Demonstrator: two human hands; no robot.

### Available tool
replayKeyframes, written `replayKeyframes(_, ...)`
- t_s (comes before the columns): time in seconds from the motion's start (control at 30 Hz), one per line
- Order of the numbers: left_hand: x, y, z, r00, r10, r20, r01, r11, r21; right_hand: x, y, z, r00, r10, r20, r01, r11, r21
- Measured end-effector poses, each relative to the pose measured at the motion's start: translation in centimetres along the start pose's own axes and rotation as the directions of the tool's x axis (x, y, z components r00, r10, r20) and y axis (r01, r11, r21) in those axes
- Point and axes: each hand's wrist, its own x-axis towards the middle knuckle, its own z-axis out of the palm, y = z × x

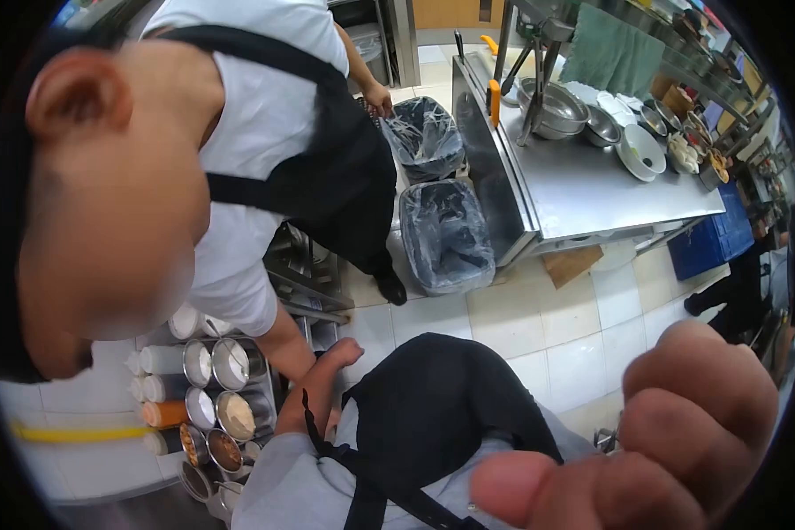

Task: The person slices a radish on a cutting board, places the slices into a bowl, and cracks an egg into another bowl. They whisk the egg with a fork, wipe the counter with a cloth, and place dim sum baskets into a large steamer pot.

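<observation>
My right hand (662, 433) is raised close to the camera at the lower right, large in view. Its fingers are curled in, with the thumb pointing left, and I see nothing held in it. My left hand (348, 352) is by the left side of my black apron (442, 389), near the co-worker's forearm (293, 346), which passes behind my arm. Its fingers are too small and folded from sight to make out. Left of my arm, several metal containers (231, 364) hold white and brown foods beside squeeze bottles (163, 387).
A co-worker in a white shirt and dark apron (327, 177) leans in at the left. Two lined bins (449, 238) stand ahead on the tiled floor. A steel table (592, 190) with bowls (556, 110) is at the upper right, with a blue crate (711, 238) beside it.
</observation>
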Motion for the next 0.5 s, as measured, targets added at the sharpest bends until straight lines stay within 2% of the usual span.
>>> replayKeyframes(0.03,0.4,-0.4,-0.1,1.000,-0.008,0.009,0.008,1.000,0.005,0.2,-0.4,0.7,1.000,0.014,-0.003,-0.014,1.000,0.004)
replayKeyframes(0.1,2.1,0.4,-0.5,0.985,0.172,0.029,-0.174,0.978,0.118,0.8,-0.9,1.8,1.000,0.026,-0.011,-0.026,1.000,0.010)
replayKeyframes(0.13,2.2,1.0,-1.4,0.985,0.171,0.028,-0.173,0.978,0.115,1.2,-1.0,2.3,1.000,0.026,-0.014,-0.026,1.000,0.010)
replayKeyframes(0.2,2.1,2.5,-3.5,0.994,0.109,-0.004,-0.108,0.986,-0.130,1.9,-1.2,3.0,0.999,0.033,-0.016,-0.033,0.999,0.001)
replayKeyframes(0.23,2.5,3.5,-4.9,0.993,0.115,0.004,-0.113,0.985,-0.127,2.1,-1.1,3.2,0.999,0.043,-0.016,-0.043,0.999,-0.008)
replayKeyframes(0.3,3.2,5.2,-7.9,0.990,-0.024,-0.137,0.022,1.000,-0.018,2.5,-1.0,3.9,0.998,0.062,-0.013,-0.062,0.998,-0.015)
replayKeyframes(0.33,3.5,5.8,-9.1,0.992,-0.025,-0.125,0.023,1.000,-0.019,2.6,-0.9,4.1,0.997,0.072,-0.009,-0.072,0.997,-0.017)
replayKeyframes(0.4,4.6,6.9,-11.4,0.954,-0.061,-0.292,0.073,0.997,0.031,2.9,-0.3,4.4,0.997,0.077,-0.007,-0.077,0.997,-0.020)
replayKeyframes(0.43,5.1,6.9,-12.3,0.955,-0.062,-0.291,0.073,0.997,0.028,3.0,0.2,4.6,0.997,0.078,-0.010,-0.078,0.997,-0.022)
replayKeyframes(0.5,5.8,6.4,-14.4,0.985,-0.059,-0.164,0.048,0.996,-0.071,3.0,1.3,4.8,0.997,0.080,-0.025,-0.080,0.996,-0.028)
